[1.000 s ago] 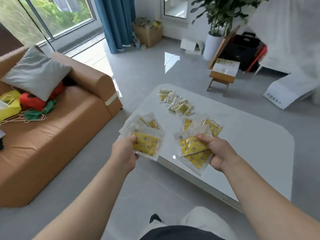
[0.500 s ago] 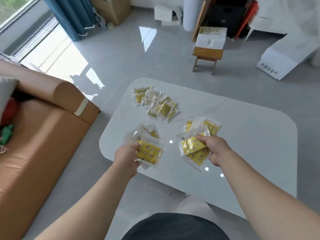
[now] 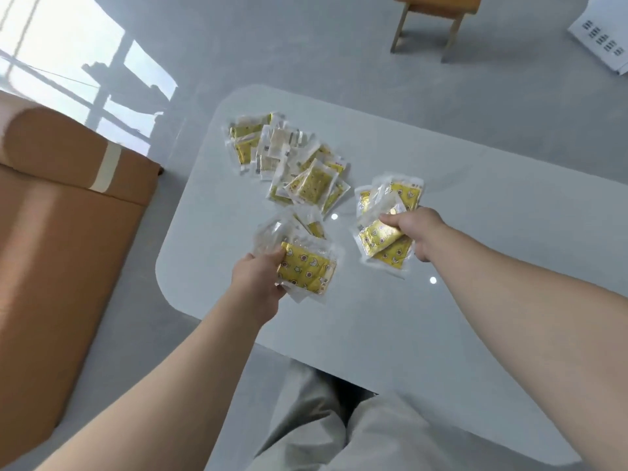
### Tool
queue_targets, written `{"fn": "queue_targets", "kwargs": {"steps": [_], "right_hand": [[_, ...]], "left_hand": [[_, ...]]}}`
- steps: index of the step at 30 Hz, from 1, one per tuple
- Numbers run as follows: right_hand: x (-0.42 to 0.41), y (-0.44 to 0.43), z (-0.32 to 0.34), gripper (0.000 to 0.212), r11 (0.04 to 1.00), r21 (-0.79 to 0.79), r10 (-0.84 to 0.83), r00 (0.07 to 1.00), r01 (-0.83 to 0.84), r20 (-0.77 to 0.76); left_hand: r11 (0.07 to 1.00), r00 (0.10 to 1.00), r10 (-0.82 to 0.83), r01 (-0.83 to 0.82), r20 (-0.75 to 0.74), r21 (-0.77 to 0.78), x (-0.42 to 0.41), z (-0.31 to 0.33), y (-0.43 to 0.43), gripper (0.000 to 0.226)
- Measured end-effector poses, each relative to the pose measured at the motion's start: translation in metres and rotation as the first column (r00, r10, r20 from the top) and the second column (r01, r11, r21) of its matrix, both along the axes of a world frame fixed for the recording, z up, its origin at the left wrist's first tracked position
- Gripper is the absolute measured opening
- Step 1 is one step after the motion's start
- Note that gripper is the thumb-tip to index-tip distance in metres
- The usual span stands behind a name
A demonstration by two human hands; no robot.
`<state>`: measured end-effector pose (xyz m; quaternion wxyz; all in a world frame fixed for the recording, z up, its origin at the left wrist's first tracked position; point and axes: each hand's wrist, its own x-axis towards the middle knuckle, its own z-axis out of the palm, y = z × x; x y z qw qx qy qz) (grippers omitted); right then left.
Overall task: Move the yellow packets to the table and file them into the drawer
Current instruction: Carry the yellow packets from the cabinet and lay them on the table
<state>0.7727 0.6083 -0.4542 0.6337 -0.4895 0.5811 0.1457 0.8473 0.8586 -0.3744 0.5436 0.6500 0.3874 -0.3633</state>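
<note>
My left hand (image 3: 258,278) grips a fanned bunch of yellow packets (image 3: 306,266) in clear wrappers, held over the near left part of the white table (image 3: 441,317). My right hand (image 3: 416,232) grips a second bunch of yellow packets (image 3: 384,229) over the table's middle. A loose pile of yellow packets (image 3: 292,161) lies on the table just beyond both hands. No drawer is in view.
A brown sofa arm (image 3: 68,205) stands left of the table, with a strip of grey floor between them. A small wooden stool (image 3: 431,22) stands on the floor beyond the table. My legs (image 3: 339,430) are at the table's near edge.
I have stepped up to the table and the view has tilted down. Both hands, still holding their bunches, have moved forward from the table's near edge to over its top, close to the pile.
</note>
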Motion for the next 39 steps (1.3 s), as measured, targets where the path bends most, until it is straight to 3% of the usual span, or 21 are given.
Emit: {"fn": "queue_targets", "kwargs": {"steps": [8, 13, 17, 20, 24, 32, 36, 39], "right_hand": [[0.092, -0.02, -0.093, 0.078, 0.994, -0.023, 0.107, 0.993, -0.108, -0.046], [0.134, -0.031, -0.141, 0.074, 0.964, -0.135, 0.221, 0.974, -0.227, -0.058], [0.147, -0.031, -0.159, 0.07, 0.803, -0.364, 0.407, 0.88, -0.472, -0.244], [0.146, -0.028, -0.16, 0.095, 0.706, -0.436, 0.367, 0.815, -0.558, -0.449], [0.127, -0.039, -0.157, 0.095, 0.816, -0.369, 0.286, 0.865, -0.445, -0.412], [0.056, -0.041, -0.141, 0.051, 0.888, -0.39, 0.092, 0.924, -0.245, -0.371], [0.043, -0.029, -0.147, 0.047, 0.894, -0.413, 0.015, 0.931, -0.177, -0.365], [0.041, -0.019, -0.155, 0.04, 0.897, -0.427, -0.044, 0.937, -0.115, -0.347]], "left_hand": [[0.997, 0.997, -0.009, 0.004, -0.072, -0.078, 0.05, -0.099, -0.042, 0.022], [0.995, 0.996, -0.008, 0.0, -0.089, -0.1, 0.08, -0.149, -0.06, 0.027], [0.989, 0.994, -0.014, -0.003, -0.11, -0.146, 0.093, -0.174, -0.07, 0.03], [0.986, 0.991, 0.003, -0.025, -0.135, -0.164, 0.098, -0.184, -0.079, 0.031], [0.987, 0.985, 0.002, -0.03, -0.173, -0.158, 0.098, -0.188, -0.093, 0.033], [0.998, 0.968, -0.011, -0.007, -0.25, -0.07, 0.082, -0.208, -0.144, 0.053], [0.979, 0.967, -0.098, 0.137, -0.236, 0.154, 0.072, -0.224, -0.163, 0.059], [0.929, 0.94, -0.247, 0.299, -0.235, 0.218, 0.07, -0.235, -0.17, 0.049]]}}
